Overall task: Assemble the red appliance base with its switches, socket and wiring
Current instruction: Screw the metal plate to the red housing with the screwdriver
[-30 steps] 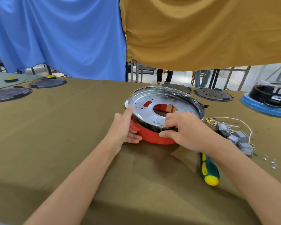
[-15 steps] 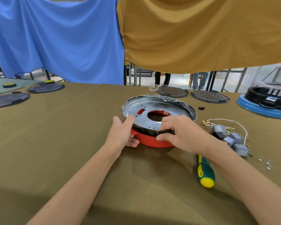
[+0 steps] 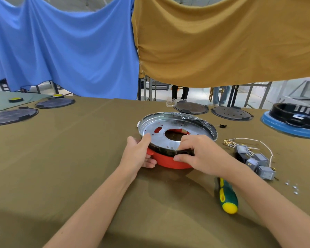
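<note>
The red appliance base point(image 3: 170, 162) sits on the olive table with a silver metal pan point(image 3: 177, 126), film-wrapped at its rim, lying in it. My left hand point(image 3: 139, 154) grips the near left edge, thumb on the pan's rim and fingers under the red base. My right hand point(image 3: 199, 154) grips the near edge of the pan and base, thumb and fingers curled round it. To the right lie several grey switches point(image 3: 256, 161) joined by white wiring point(image 3: 249, 140) with brass terminals.
A green and yellow screwdriver point(image 3: 227, 197) lies by my right forearm. Small screws point(image 3: 292, 187) sit at far right. Black round plates point(image 3: 231, 113) and a blue and black appliance part point(image 3: 292, 119) stand at the back. More dark discs point(image 3: 13, 116) lie at far left.
The metal pan has dropped from a tilt to lie nearly level in the red base. Both hands have kept their hold on the near edge.
</note>
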### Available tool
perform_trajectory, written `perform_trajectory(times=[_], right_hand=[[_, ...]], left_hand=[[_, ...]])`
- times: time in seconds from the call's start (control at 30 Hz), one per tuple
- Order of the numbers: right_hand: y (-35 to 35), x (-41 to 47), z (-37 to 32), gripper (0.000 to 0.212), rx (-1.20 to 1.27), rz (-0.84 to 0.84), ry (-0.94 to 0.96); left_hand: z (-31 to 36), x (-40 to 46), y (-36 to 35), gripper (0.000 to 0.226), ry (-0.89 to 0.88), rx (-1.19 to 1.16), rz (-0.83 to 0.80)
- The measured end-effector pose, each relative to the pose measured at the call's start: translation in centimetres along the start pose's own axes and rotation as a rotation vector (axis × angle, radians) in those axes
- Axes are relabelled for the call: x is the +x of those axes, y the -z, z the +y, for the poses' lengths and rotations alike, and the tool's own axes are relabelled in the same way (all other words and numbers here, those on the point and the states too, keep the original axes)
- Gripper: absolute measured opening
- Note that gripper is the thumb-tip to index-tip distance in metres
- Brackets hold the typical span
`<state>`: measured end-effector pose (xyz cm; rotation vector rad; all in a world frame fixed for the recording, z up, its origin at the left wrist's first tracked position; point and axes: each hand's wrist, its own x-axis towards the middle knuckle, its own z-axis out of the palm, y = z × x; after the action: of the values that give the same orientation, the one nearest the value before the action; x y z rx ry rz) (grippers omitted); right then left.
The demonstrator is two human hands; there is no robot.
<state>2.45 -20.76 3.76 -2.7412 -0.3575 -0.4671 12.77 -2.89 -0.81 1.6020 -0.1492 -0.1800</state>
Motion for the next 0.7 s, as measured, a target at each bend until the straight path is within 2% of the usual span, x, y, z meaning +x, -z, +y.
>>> perform_trajectory(times=[0.13,0.2,0.3,0.33,0.4,0.47,0.53,0.6,0.67,0.7], right_hand=[[0.0,-0.3,0.0,0.022,-0.011,0.057,0.015],[0.3,-0.8,0.2,0.03,0.012,0.132,-0.017],[0.6,-2.4,0.6,0.021,0.032,0.413,-0.081],[0.6,-3.0,0.8,0.017,0.041,0.538,-0.147],[0.9,-3.4,1.6,0.021,0.152,0.706,-0.403],[1.7,-2.9,2.7,0.039,0.439,0.672,-0.74],[2.3,-1.6,3.5,0.049,0.781,0.543,-0.937],[2.4,-0.2,4.0,0.032,1.033,0.478,-0.987],[1.8,0.9,4.2,0.011,1.158,0.471,-0.997],[1.5,1.2,4.3,0.009,1.175,0.463,-1.009]], left_hand=[[-0.1,0.1,0.1,0.062,0.012,-0.008,-0.002],[0.0,0.1,0.2,0.065,0.023,-0.013,-0.008],[0.1,0.0,0.3,0.067,0.036,-0.011,-0.018],[0.1,0.0,0.3,0.069,0.04,-0.008,-0.019],[0.2,0.0,0.4,0.07,0.048,-0.002,-0.019],[0.3,-0.1,0.4,0.066,0.063,0.0,-0.023],[0.3,-0.2,0.4,0.061,0.074,0.003,-0.037],[0.3,-0.3,0.4,0.056,0.079,0.01,-0.048],[0.3,-0.4,0.4,0.051,0.078,-0.002,-0.054],[0.3,-0.4,0.4,0.051,0.076,-0.012,-0.056]])
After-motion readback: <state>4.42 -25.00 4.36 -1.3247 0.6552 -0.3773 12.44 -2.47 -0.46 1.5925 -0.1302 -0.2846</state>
